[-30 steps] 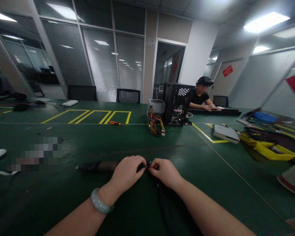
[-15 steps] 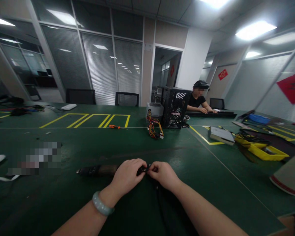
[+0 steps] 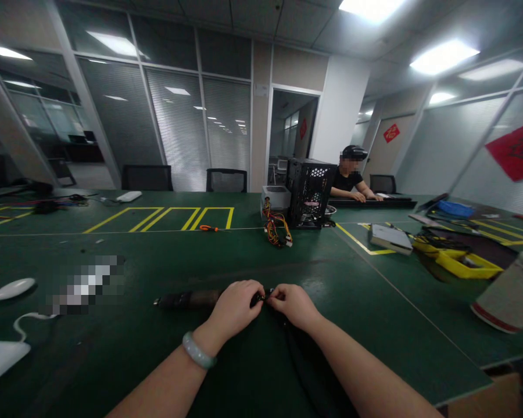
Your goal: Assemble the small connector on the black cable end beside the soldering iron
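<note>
A dark cylindrical tool (image 3: 196, 299), like an electric screwdriver, lies on the green table with its tip pointing left. My left hand (image 3: 239, 305) is closed around its right end. Close beside it, my right hand (image 3: 294, 305) pinches a small dark piece at that end, its fingertips almost touching the left ones. The piece is too small to make out. A black cable (image 3: 290, 348) runs from under my right hand toward the table's near edge.
Behind my hands stand a black computer case (image 3: 311, 194) and a power supply (image 3: 275, 198) with coloured cables. An orange screwdriver (image 3: 209, 228) lies left of them. Yellow trays (image 3: 468, 266) and a grey box (image 3: 390, 238) are at right. A person sits across the table.
The view has shifted slightly, so most things appear a little lower and those at the left further right. Both hands keep nearly the same hold.
</note>
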A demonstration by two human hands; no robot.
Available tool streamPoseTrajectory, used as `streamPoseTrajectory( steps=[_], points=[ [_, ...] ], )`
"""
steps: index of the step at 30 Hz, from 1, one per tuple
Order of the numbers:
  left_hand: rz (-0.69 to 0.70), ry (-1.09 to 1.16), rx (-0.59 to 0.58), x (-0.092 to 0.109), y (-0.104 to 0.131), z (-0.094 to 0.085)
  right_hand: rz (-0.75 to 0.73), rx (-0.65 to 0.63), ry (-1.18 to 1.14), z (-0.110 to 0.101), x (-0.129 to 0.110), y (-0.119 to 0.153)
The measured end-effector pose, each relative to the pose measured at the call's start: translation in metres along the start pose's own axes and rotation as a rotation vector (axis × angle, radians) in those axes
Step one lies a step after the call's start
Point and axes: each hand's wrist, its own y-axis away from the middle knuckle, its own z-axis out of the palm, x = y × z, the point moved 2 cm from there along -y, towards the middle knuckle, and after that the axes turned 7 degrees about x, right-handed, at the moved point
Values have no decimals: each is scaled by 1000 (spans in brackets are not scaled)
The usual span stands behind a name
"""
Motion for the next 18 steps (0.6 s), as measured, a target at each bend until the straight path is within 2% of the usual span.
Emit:
streamPoseTrajectory(
  steps=[5,18],
  points=[
    [39,9,-4,2,1,-4,24,-8,-22,1,0,0],
    [-10,0,55,2,2,-1,44,3,-12,-2,-6,2]
  ],
)
